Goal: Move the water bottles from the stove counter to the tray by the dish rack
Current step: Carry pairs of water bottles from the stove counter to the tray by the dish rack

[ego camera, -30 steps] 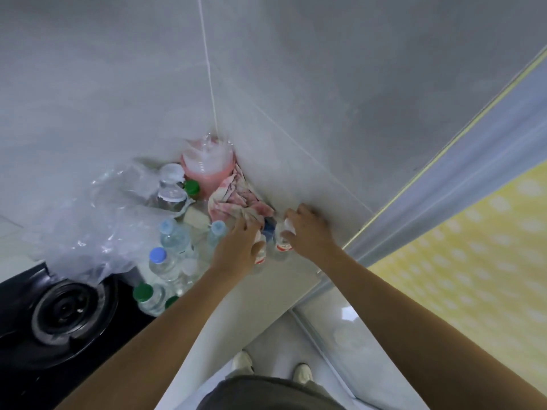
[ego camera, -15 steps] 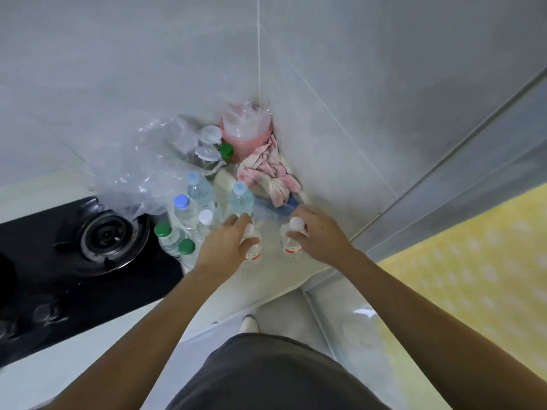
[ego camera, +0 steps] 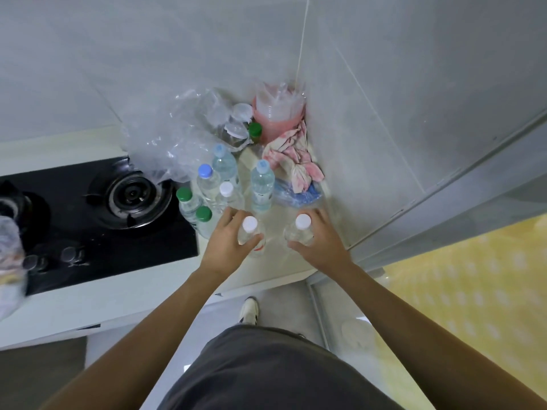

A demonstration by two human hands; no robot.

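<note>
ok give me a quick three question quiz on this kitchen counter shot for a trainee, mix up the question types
1. True or false: each hand grips a white-capped water bottle.
2. Multiple choice: what lies against the wall corner, just behind the blue-capped bottles? A) a frying pan B) a pink and white cloth C) a kettle
3. Fill in: the two bottles nearest the gas burner have ____ caps.

Key
1. True: the left hand holds the left white-capped bottle and the right hand holds the right white-capped bottle.
2. B, the pink and white cloth.
3. Green: the green-capped bottles stand beside the gas burner.
</note>
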